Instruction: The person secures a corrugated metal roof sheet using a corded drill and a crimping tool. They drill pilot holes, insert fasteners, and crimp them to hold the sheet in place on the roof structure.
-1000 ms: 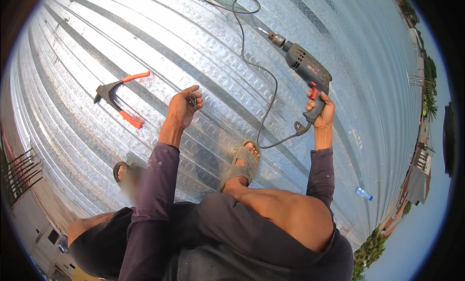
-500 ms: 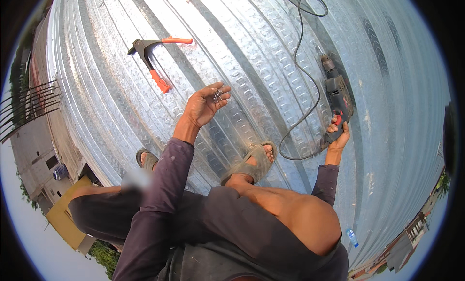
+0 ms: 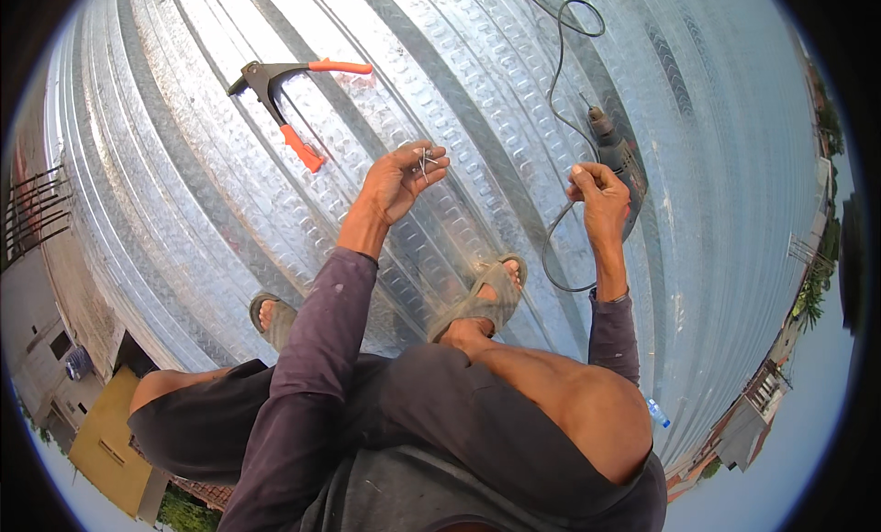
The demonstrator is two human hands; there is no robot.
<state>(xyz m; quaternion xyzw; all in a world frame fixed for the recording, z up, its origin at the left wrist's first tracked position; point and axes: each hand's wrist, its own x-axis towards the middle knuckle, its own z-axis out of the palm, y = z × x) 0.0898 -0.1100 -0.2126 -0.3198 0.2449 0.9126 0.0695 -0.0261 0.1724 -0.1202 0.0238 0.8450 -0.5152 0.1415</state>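
My left hand (image 3: 396,185) is closed round several thin silvery rivets (image 3: 424,161), which stick out between thumb and fingers. My right hand (image 3: 602,198) is raised, thumb and forefinger pressed together; whatever might be in the pinch is too small to make out. Partly behind that hand, a dark corded power drill (image 3: 631,163) lies on the ribbed metal roof sheet (image 3: 514,156), its bit pointing away from me. The drill's handle is mostly hidden. Beyond my left hand rests a hand riveter (image 3: 266,84), its two orange grips spread apart.
A black cord (image 3: 553,92) loops beside the drill. My sandalled feet (image 3: 496,293) stand on the sheet's ribs. To the right lies a clear plastic bottle (image 3: 657,413). Beyond the roof's left edge are rebar rods (image 3: 37,206) and a yellow building (image 3: 110,445).
My right hand has let go of the drill's handle and moved up and left, into a pinch. The drill stays lying down. My left hand still holds the rivets.
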